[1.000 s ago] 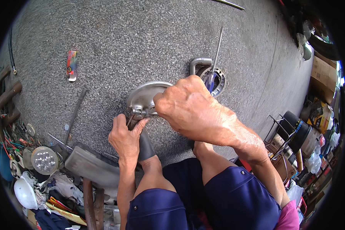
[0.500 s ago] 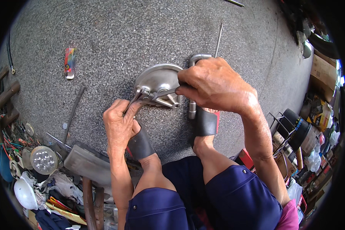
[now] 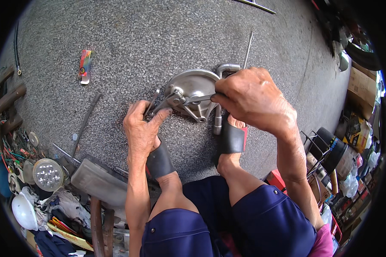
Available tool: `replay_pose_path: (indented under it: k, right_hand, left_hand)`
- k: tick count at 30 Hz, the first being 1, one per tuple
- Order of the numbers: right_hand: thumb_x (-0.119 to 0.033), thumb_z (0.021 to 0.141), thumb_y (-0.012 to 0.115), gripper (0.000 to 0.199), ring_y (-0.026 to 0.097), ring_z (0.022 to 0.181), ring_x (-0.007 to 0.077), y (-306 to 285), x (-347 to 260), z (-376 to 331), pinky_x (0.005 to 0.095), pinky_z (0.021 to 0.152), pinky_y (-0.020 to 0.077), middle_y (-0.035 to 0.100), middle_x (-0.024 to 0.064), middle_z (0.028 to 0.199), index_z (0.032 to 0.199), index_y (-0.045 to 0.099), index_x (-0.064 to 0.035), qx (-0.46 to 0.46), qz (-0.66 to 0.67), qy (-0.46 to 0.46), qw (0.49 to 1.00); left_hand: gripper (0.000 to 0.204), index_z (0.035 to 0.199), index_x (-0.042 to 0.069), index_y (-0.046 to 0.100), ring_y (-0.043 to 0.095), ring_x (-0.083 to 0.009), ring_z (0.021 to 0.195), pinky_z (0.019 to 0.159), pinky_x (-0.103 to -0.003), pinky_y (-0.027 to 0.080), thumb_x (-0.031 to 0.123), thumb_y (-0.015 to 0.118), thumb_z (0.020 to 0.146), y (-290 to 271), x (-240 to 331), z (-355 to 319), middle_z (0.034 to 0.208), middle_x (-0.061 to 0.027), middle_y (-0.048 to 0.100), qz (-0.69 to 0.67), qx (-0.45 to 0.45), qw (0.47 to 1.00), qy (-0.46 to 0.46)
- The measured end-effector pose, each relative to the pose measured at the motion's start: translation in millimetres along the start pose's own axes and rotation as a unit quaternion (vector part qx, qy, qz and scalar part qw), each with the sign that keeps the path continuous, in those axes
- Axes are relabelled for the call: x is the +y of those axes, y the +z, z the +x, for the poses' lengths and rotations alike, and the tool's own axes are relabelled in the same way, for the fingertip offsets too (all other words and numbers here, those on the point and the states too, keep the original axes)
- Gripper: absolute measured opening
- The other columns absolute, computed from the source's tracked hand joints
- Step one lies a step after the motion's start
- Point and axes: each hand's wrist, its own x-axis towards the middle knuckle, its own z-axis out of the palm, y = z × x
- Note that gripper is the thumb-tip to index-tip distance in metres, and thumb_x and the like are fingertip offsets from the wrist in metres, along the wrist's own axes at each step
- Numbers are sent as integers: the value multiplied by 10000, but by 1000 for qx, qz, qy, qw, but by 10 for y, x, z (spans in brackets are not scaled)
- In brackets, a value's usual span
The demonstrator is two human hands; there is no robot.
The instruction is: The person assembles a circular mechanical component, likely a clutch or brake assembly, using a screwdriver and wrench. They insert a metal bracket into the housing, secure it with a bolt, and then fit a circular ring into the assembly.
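A round silver metal plate, looking like a drum brake plate (image 3: 197,83), rests tilted on the ground before my feet. My left hand (image 3: 139,128) is closed at its left side, thumb and fingers pinching the lever arm (image 3: 165,104) that sticks out from it. A thin metal piece (image 3: 155,96) stands up by those fingers; I cannot tell what it is. My right hand (image 3: 255,100) grips a wrench (image 3: 200,99), whose far end meets the bolt at the lever's pivot. Most of the wrench's handle is hidden in my fist.
A bent metal socket wrench (image 3: 218,122) and a thin rod (image 3: 248,49) lie by my right hand. Left are a small colourful box (image 3: 85,66) and a dark bar (image 3: 86,122). Clutter with a round lamp (image 3: 48,174) fills the lower left; cartons (image 3: 362,90) stand right.
The brake plate and both hands have shifted a little to the right, and the lever shows more plainly. The view has moved slightly too. Both grips are kept.
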Motion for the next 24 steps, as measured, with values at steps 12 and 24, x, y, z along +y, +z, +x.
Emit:
replay_pose_path:
  k: [12, 24]
  right_hand:
    - [-247, 904, 658, 262, 723, 769, 307, -30, 85, 149, 428, 691, 550, 700, 177, 728, 824, 738, -10, -93, -6, 5, 996]
    - [-383, 905, 706, 366, 519, 515, 99, 323, 1263, 686, 321, 480, 386, 628, 13, 593, 862, 778, -27, -260, 282, 60, 921]
  left_hand:
    - [402, 778, 17, 529, 395, -86, 659, 585, -278, 352, 292, 812, 854, 40, 87, -104, 681, 15, 493, -98, -57, 992, -48]
    - [377, 800, -8, 582, 410, -128, 626, 580, -329, 364, 316, 745, 902, -459, -52, -43, 671, -17, 479, 25, 23, 999, 36]
